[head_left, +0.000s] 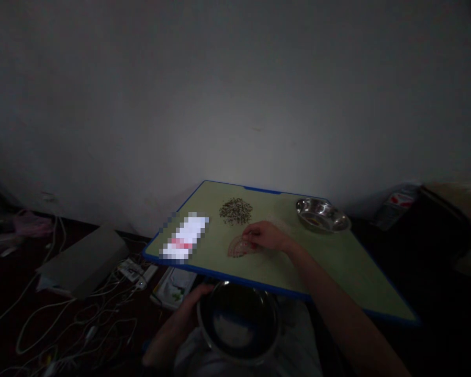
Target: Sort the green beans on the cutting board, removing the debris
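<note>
My right hand [265, 235] is closed on a clear half-round protractor [236, 246] with reddish markings, low over the tabletop. A few dark bits [238, 256] lie at the protractor's near edge. Behind it spreads a pile of small dark and pale grains [236, 211]. Just beyond my right wrist, a faint pale scatter [278, 225] shows on the table. My left hand [198, 299] grips the left rim of a metal bowl [273, 343] in my lap, below the table's front edge. The bowl's inside is dark, with a pale patch I cannot make out.
The small table [337, 272] has a pale green top and blue edging against a wall. A shiny steel basin [324, 215] stands at its back right, a blurred bright screen [186, 238] at its left. Cables [90, 332] and a grey box [84, 262] lie on the floor left.
</note>
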### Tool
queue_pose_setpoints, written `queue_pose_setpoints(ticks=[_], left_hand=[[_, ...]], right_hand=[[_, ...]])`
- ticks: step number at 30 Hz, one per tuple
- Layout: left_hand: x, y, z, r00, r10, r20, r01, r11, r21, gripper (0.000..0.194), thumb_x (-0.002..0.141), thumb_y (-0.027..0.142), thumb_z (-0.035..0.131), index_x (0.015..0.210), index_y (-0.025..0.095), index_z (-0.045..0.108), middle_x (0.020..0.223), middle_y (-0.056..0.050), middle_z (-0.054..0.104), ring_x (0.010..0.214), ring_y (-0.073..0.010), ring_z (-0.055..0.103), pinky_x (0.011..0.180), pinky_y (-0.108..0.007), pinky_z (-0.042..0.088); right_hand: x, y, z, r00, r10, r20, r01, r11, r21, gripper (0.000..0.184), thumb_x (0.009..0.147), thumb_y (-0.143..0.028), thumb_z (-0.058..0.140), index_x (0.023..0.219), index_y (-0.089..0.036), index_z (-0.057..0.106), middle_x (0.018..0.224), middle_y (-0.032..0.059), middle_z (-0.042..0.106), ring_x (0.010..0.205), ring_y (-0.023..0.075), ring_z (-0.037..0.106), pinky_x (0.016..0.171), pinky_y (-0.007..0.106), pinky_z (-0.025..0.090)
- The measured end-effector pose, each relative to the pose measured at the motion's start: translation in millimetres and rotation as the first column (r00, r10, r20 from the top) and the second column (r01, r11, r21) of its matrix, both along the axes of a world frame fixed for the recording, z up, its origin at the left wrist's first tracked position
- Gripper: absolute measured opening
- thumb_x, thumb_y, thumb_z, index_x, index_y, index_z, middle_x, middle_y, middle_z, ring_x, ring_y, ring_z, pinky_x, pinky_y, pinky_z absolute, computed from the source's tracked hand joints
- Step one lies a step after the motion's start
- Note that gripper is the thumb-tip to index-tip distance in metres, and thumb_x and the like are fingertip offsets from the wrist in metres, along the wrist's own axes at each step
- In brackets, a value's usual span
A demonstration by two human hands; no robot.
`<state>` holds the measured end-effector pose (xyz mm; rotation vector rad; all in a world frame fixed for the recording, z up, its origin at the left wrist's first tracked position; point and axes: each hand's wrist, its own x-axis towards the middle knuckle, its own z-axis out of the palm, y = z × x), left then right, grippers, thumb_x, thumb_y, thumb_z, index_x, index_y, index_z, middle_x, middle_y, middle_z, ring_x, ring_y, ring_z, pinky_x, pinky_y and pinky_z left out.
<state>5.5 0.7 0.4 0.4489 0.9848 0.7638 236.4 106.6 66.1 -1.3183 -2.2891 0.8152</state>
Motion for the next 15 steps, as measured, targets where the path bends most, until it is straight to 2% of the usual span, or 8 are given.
queue_pose_setpoints(ticks=[5,11,15], left_hand=[[-0.5,-3.1,3.1,1.0,0.013,0.018,-0.012,1.0,-0.02,0.016,0.061,0.029,0.065,0.058,0.014,0.071,0.056,-0.001,0.072,0.058,-0.0146,0.062,0.06,-0.023,0.044],[-5.0,-1.2,-11.4,0.997,-0.034,0.069,0.035,0.999,-0.014,0.019,0.062,0.032,0.066,0.065,0.014,0.072,0.059,-0.002,0.073,0.059,-0.0154,0.063,0.06,-0.024,0.045],[-5.7,-0.2,-13.4,0.994,-0.041,0.098,0.042,0.999,-0.006,0.02,0.067,0.031,0.062,0.067,0.013,0.072,0.061,-0.002,0.073,0.061,-0.0165,0.064,0.064,-0.025,0.045]], right_hand=[[0.8,1.3,-1.8,1.0,0.019,-0.007,-0.019,1.0,-0.012,0.024,0.079,-0.032,0.051,0.083,-0.013,0.066,0.06,0.0027,0.064,0.051,0.0105,0.054,0.05,0.02,0.039],[1.0,1.1,-3.5,0.998,0.019,-0.054,-0.024,0.996,-0.081,0.028,0.078,-0.035,0.052,0.085,-0.012,0.066,0.062,0.0036,0.065,0.053,0.0116,0.056,0.051,0.021,0.041],[1.2,0.4,-4.0,0.997,0.029,-0.076,-0.037,0.995,-0.098,0.026,0.077,-0.035,0.053,0.085,-0.013,0.066,0.062,0.0031,0.064,0.053,0.0117,0.056,0.051,0.022,0.042]])
